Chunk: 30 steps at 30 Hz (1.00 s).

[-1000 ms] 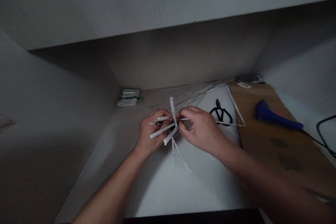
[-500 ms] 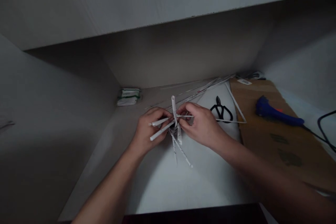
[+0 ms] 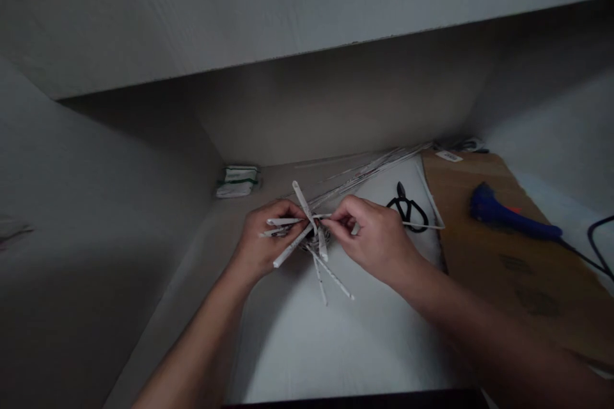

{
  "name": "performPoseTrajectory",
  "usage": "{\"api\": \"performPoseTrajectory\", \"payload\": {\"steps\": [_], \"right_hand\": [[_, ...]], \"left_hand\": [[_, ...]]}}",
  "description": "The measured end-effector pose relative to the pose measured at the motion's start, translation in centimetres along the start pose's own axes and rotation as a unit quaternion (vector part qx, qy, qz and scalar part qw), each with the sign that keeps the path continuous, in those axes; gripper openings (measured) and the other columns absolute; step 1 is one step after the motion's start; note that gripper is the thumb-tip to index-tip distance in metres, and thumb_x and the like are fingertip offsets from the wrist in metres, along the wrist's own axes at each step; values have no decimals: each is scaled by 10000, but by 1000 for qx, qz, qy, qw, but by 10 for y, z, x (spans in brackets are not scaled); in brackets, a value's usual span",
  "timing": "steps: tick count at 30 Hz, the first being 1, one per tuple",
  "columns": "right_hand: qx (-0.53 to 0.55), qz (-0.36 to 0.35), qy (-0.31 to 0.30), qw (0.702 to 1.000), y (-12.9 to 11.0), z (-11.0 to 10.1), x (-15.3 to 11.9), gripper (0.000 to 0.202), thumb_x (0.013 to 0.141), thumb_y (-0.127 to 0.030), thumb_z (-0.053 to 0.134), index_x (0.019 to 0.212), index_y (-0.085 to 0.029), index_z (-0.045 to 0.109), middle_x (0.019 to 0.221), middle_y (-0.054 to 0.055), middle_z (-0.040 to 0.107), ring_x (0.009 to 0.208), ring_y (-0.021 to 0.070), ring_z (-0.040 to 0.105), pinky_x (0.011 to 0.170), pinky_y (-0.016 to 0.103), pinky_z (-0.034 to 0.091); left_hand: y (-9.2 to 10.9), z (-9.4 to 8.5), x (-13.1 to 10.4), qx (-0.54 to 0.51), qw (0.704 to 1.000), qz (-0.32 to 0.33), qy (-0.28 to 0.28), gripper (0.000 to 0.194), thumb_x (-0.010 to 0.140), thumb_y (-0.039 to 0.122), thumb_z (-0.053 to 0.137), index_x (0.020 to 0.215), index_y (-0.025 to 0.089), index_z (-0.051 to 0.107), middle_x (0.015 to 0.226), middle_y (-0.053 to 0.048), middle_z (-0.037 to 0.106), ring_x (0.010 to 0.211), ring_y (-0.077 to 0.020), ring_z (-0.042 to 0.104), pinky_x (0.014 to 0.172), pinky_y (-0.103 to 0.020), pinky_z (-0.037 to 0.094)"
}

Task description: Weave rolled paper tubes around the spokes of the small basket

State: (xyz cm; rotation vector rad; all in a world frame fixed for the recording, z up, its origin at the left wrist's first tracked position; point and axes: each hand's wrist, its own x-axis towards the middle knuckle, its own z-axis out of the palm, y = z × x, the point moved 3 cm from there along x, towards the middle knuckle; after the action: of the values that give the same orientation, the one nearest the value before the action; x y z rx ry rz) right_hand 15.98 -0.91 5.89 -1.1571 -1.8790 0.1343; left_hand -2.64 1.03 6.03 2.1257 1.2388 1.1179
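A small woven piece of rolled paper tubes (image 3: 316, 243) is between my hands, its loose tube ends sticking out in several directions. My left hand (image 3: 261, 236) is closed around its left side, with its fingertips partly hidden behind the tubes. My right hand (image 3: 377, 239) pinches a thin paper tube (image 3: 425, 225) close to the weave. That tube's far length comes out beyond the hand, towards the cardboard. One thicker tube end (image 3: 300, 197) points up and away from me.
Black-handled scissors (image 3: 407, 211) lie behind my right hand. A blue glue gun (image 3: 511, 217) with a cord rests on brown cardboard (image 3: 472, 268). Long paper tubes (image 3: 378, 166) lie along the back, a white-and-green packet (image 3: 238, 181) at back left. A panel (image 3: 307, 6) overhangs the white surface.
My right hand has shifted slightly right, and its fingertips have drawn together on the thin tube. The upright tube end now leans left. The view has tilted a little.
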Motion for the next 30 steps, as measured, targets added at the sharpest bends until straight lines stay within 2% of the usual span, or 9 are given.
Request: {"api": "performPoseTrajectory", "payload": {"steps": [2, 5, 11, 17, 22, 26, 30], "right_hand": [[17, 21, -11, 1000, 1, 5, -1, 144, 812, -279, 680, 745, -208, 574, 659, -35, 635, 571, 100, 572, 543, 230, 390], [71, 31, -35, 996, 1, 10, -2, 94, 818, -259, 674, 853, -220, 596, 741, -34, 683, 562, 87, 577, 542, 217, 405], [111, -7, -73, 991, -2, 13, -1, 114, 834, -221, 644, 947, -240, 642, 847, -13, 711, 671, 113, 618, 626, 244, 454], [95, -85, -73, 989, -9, 13, -4, 163, 849, -127, 559, 968, -207, 638, 880, 10, 679, 833, 141, 604, 761, 283, 460], [90, -64, -65, 992, -6, 16, -5, 123, 883, -168, 562, 967, -215, 638, 859, 7, 667, 828, 136, 607, 743, 270, 471], [35, -94, -73, 992, -7, 20, -7, 150, 832, -189, 658, 979, -209, 639, 877, 18, 668, 851, 165, 601, 781, 302, 484], [-37, -151, -63, 986, -11, 19, -9, 119, 903, -165, 548, 957, -187, 652, 935, 55, 664, 905, 186, 573, 823, 328, 490]], "left_hand": [[2, 1, 0, -18, 1000, -20, -7, 98, 797, 248, 641, 802, 154, 668, 740, -22, 686, 662, -128, 606, 599, -221, 457], [4, 1, -1, -58, 998, -36, -18, 105, 800, 253, 640, 786, 150, 659, 737, -27, 683, 675, -137, 613, 609, -228, 464], [0, 3, 0, -55, 997, -51, -14, 121, 753, 265, 684, 758, 146, 660, 695, -23, 666, 643, -136, 594, 563, -225, 442], [-5, 3, -1, -59, 997, -57, -9, 133, 742, 264, 686, 804, 147, 671, 724, -23, 678, 655, -132, 601, 568, -214, 443], [-2, 3, 0, -55, 998, -14, -32, 149, 802, 285, 633, 843, 151, 682, 778, -46, 689, 717, -151, 622, 631, -238, 465], [-2, 3, 0, -42, 999, 1, -28, 118, 815, 260, 619, 841, 160, 676, 784, -39, 690, 721, -145, 622, 637, -235, 460], [-5, 6, -2, -21, 1000, 13, -16, 44, 800, 191, 616, 796, 168, 653, 746, -5, 664, 696, -125, 604, 634, -218, 442]]}}
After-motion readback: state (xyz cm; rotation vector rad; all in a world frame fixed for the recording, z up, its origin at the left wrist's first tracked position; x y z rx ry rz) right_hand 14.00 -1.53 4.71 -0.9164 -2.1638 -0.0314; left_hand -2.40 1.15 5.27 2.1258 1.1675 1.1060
